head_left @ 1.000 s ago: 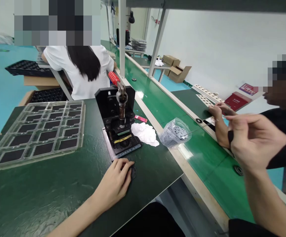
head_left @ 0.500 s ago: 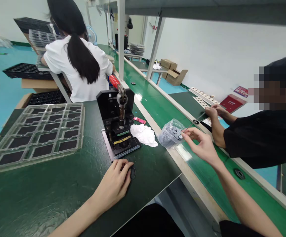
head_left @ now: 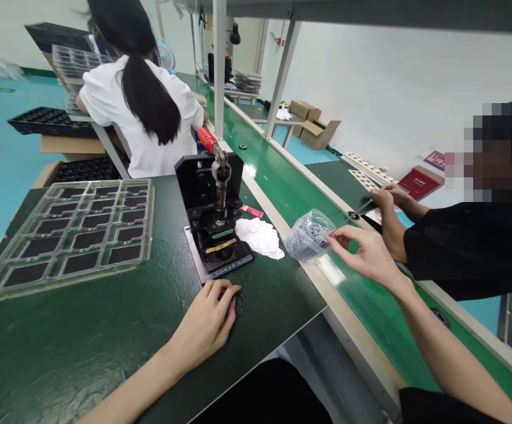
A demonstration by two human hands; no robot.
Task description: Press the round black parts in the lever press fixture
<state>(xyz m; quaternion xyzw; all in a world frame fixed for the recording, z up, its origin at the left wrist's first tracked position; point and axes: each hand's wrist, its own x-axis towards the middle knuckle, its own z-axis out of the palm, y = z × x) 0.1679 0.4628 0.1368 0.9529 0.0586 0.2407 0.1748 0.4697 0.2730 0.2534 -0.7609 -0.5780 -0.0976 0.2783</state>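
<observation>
Our right hand (head_left: 364,254) pinches the clear parts bag (head_left: 306,237), lying left-right, mouth rightward. Our left hand (head_left: 206,323) rests unclenched on a black disc (head_left: 239,304).

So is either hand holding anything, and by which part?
The right hand seems to pinch the clear bag of small parts by its right-hand edge. The left hand covers a small black disc; grip unclear.
</observation>
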